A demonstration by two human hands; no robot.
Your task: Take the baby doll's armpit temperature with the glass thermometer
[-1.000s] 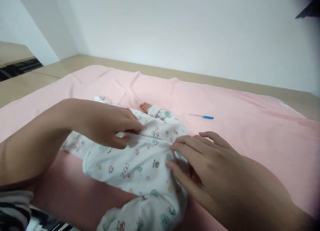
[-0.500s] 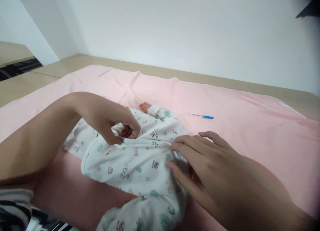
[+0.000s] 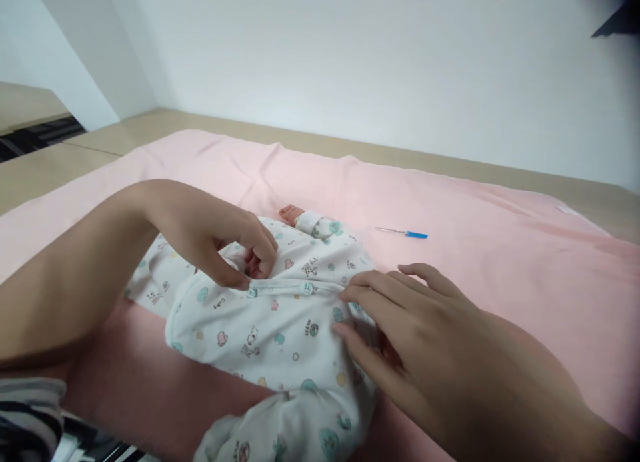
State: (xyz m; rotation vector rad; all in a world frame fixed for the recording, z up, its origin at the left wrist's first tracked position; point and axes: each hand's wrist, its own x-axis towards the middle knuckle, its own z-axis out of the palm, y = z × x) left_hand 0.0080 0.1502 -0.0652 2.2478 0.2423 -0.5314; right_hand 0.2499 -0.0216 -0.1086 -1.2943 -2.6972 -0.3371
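A white baby top point(image 3: 280, 322) with small printed animals and pale green dots clothes a baby-sized figure lying on its back; the head is out of sight behind my right hand. Along its front opening runs a strip with light-blue snaps point(image 3: 308, 288). My left hand point(image 3: 225, 239) is bent over this strip, thumb and curled fingers closed on the fabric edge by one snap. My right hand point(image 3: 415, 329) lies at the strip's other end, fingers stretched out and touching the cloth, thumb apart from them. One tiny hand point(image 3: 290, 214) sticks out of a far sleeve.
A pink cloth point(image 3: 475, 262) with some creases covers the wooden tabletop point(image 3: 115, 139). Beyond the figure lies a pen with a blue cap point(image 3: 416, 235). A white wall point(image 3: 370, 62) rises behind the table.
My left hand has shifted slightly along the strip, with its thumb at a snap that now shows beside it. The cloth edge there has moved a little. My right hand stays put.
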